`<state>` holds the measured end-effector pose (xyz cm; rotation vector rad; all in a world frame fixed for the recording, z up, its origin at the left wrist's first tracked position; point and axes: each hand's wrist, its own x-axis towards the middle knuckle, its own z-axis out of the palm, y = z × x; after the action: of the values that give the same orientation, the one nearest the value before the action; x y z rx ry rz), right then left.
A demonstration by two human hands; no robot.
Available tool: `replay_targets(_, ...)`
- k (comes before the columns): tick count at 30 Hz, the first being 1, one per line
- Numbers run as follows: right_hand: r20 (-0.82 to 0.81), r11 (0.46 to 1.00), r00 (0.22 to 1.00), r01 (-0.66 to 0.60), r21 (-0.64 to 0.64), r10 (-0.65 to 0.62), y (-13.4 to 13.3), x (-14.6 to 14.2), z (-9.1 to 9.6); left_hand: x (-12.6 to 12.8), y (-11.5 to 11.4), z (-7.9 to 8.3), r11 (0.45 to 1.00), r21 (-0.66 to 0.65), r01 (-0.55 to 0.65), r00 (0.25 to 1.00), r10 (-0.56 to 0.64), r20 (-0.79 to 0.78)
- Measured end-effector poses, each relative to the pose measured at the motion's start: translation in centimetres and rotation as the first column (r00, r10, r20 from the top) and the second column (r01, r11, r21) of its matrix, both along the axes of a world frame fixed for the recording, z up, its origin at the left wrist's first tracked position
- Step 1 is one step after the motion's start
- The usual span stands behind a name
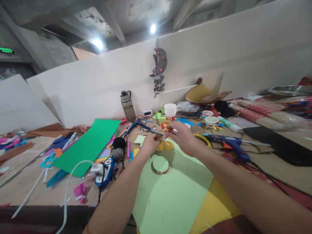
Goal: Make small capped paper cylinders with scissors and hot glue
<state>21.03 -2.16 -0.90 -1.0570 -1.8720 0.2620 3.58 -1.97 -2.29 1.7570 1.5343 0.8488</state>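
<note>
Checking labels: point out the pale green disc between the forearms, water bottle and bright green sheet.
Pale green disc [161,164]: head view, top face.
Water bottle [128,110]: head view, body.
Bright green sheet [87,148]: head view, middle.

A person's left hand [151,143] and right hand [181,131] work close together over the far end of a pale green sheet [175,191], a curled yellow strip [168,146] between them, on a table [17,191] strewn with craft scraps and a blue glue gun [235,148].
</note>
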Motion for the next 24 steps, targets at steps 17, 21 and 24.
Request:
replay_targets(17,0.166,0.993,0.985,-0.066,0.099,0.049,-0.6,-1.3,-0.4,-0.9,0.0,2.0,0.997,0.073,0.017,0.949,-0.039,0.313)
replay_targets(21,0.204,0.980,0.971,-0.150,0.131,0.121,-0.9,-1.5,-0.2,-0.4,-0.3,1.8,0.943,-0.104,0.318,0.615,-0.121,0.779)
replay_targets(24,0.224,0.969,0.962,-0.193,0.154,0.156,-1.1,-1.7,-0.3,-0.2,-0.4,1.4,0.912,-0.121,0.393,0.477,-0.090,0.875)
